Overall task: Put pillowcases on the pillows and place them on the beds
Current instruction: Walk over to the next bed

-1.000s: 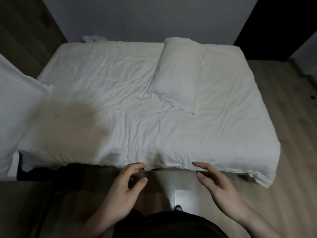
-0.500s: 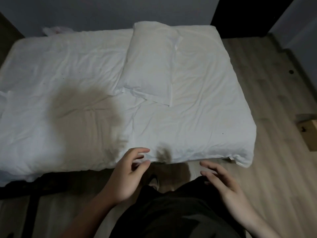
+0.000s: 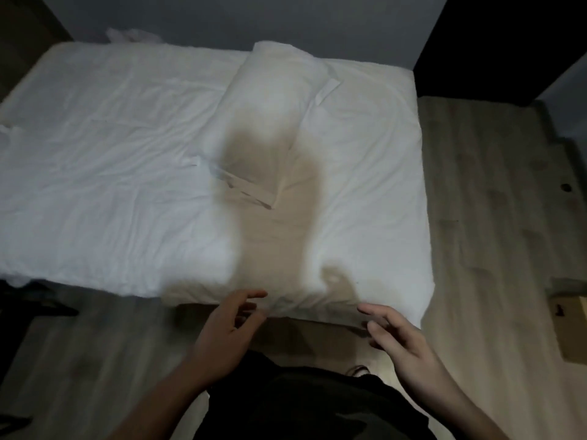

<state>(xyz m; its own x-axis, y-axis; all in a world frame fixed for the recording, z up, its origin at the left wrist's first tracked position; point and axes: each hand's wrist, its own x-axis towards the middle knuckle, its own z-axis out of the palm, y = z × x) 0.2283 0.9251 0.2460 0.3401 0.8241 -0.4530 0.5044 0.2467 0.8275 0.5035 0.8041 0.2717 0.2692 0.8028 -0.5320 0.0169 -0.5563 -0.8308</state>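
**Both hands empty at bed edge, pillow on bed**

Bed (image 3: 111,160): white sheet, soft and heavily creased, mattress corners rounded. A dark shadow runs up the middle from the near edge.

Pillow (image 3: 270,100): white, plump, oblong, in a pillowcase with flat flange edges; lies on the far right half of the bed, angled, one end at the far wall. The shadow covers its near part.

Floor (image 3: 476,217): pale wood-grain planks. Cardboard box (image 3: 571,328) at the right edge, partly cut off.

Left hand (image 3: 222,331): grip loose, fingers lightly curled with the thumb apart from them, holding nothing. The fingertips sit at the near edge of the bed; frame is blurred, so I cannot tell if they touch the sheet.

Right hand (image 3: 400,338): grip relaxed, fingers extended and slightly spread, holding nothing, just beside the bed's near edge.

Dark clothing (image 3: 301,404) fills the bottom centre.
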